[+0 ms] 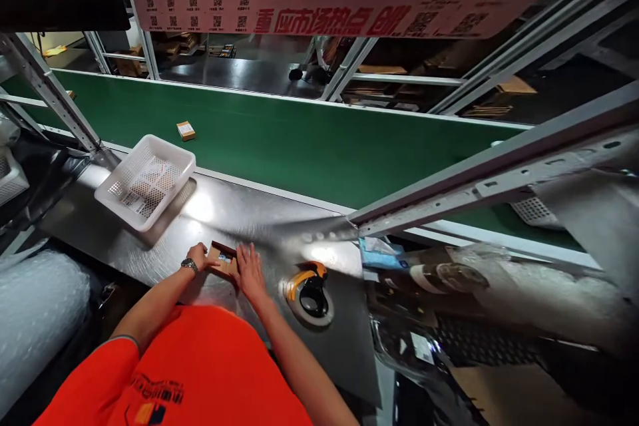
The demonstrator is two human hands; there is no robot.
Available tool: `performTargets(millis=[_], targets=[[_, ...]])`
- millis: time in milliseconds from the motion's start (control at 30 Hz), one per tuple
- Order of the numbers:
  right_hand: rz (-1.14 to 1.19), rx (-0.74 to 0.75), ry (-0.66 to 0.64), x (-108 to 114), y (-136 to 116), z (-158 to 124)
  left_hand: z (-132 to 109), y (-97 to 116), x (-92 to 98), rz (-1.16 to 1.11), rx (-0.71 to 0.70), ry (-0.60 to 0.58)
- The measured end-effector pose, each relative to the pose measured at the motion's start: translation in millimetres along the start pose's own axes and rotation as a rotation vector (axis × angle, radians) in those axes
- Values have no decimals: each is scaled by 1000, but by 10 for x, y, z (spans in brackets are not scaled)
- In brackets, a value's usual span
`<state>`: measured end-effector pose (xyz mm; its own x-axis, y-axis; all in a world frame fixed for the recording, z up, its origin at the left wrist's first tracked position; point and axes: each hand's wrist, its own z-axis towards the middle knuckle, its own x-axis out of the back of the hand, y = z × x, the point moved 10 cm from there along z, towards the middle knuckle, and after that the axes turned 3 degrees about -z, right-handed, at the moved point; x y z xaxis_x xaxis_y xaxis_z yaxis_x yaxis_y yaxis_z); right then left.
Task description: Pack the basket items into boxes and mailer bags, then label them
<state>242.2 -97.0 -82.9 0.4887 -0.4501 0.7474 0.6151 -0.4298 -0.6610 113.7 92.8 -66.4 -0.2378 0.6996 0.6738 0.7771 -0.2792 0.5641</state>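
Observation:
A small brown cardboard box (227,267) lies on the metal table in front of my body, its top open and something small with blue and white inside. My left hand (198,257), with a watch on the wrist, is closed on the box's left side. On the other side, my right hand (252,273) holds the right wall, its fingers reaching along it and the thumb toward the near edge. To the right of that hand rests a yellow-and-black tape dispenser (295,287) with a roll of tape.
A white plastic basket (187,163) with flat printed items stands at the table's back left. Beyond runs a green conveyor belt (279,143) carrying a small box (186,130). Metal posts (479,190) slant overhead on the right. Bubble wrap (40,319) lies at left; packing materials (449,276) crowd the right.

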Motion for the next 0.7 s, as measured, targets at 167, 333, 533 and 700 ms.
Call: performTargets(millis=[167,333,533,700], targets=[[-67,86,-220,-229,-18,-133,-24,6,-5,-58,32,-37],[-77,66,-185,-303,79,-299,-44,-1,31,-143,36,-59],[-113,102,-84,-277,4,-231,80,-141,-57,-175,104,-127],[-171,77,72,209,150,-451,206,-83,-84,-146,98,-147]])
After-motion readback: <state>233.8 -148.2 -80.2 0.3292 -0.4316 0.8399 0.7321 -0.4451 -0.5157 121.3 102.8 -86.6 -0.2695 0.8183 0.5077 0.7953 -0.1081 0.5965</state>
